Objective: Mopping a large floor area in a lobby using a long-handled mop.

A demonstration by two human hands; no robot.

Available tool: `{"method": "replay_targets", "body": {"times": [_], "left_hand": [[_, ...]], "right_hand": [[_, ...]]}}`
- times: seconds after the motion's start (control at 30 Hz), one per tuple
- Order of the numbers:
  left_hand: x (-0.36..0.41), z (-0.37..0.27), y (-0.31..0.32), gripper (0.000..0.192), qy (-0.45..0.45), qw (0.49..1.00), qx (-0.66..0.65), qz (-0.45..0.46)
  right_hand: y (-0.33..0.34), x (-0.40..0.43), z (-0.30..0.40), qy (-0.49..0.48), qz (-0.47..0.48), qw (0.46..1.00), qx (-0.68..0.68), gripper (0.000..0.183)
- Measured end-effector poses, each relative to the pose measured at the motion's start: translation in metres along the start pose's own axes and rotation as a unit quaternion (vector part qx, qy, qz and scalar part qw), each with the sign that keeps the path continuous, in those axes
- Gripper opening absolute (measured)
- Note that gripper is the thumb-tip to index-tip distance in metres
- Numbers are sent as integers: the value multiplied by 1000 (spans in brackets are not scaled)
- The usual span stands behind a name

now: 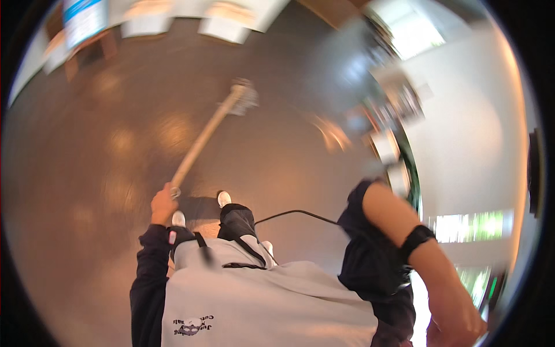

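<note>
My left hand point(164, 203) grips the near end of a long wooden pole point(201, 143). The pole slants away over the floor to a blurred greyish head point(245, 100), which looks like a mop head. A small ring or cap shows on the pole by my fingers. On the other side my right arm is bent and raised, with a black band on the forearm. My right hand point(459, 323) is at the lower right rim, partly cut off, and its fingers cannot be made out. A pale apron point(269, 295) covers my front.
A dark cable point(297, 211) arcs from my waist to my right sleeve. Brown floor point(130, 143) spreads ahead, with light-coloured seats point(227, 21) at the far edge. Blurred shelving with objects point(399, 99) lines the right, beside a white wall point(459, 121).
</note>
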State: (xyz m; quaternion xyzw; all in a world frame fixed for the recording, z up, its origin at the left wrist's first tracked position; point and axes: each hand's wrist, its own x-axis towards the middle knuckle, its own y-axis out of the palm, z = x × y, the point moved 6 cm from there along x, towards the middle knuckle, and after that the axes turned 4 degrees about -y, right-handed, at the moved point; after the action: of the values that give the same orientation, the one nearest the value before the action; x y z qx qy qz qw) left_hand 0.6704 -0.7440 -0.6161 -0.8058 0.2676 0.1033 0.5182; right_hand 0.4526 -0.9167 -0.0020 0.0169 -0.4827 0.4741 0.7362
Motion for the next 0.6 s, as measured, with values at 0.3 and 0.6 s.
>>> {"method": "replay_targets", "body": {"times": [0.3,0.6], "left_hand": [[-93,-21,124,71,-165,970,-177,38],[-129,-51,229,61,-249,950,-186,-3]], "right_hand": [[-110,-104,-139,-573,-305,711,272,11],[-70,-123,-109,-518,-309,751,270,43]]}}
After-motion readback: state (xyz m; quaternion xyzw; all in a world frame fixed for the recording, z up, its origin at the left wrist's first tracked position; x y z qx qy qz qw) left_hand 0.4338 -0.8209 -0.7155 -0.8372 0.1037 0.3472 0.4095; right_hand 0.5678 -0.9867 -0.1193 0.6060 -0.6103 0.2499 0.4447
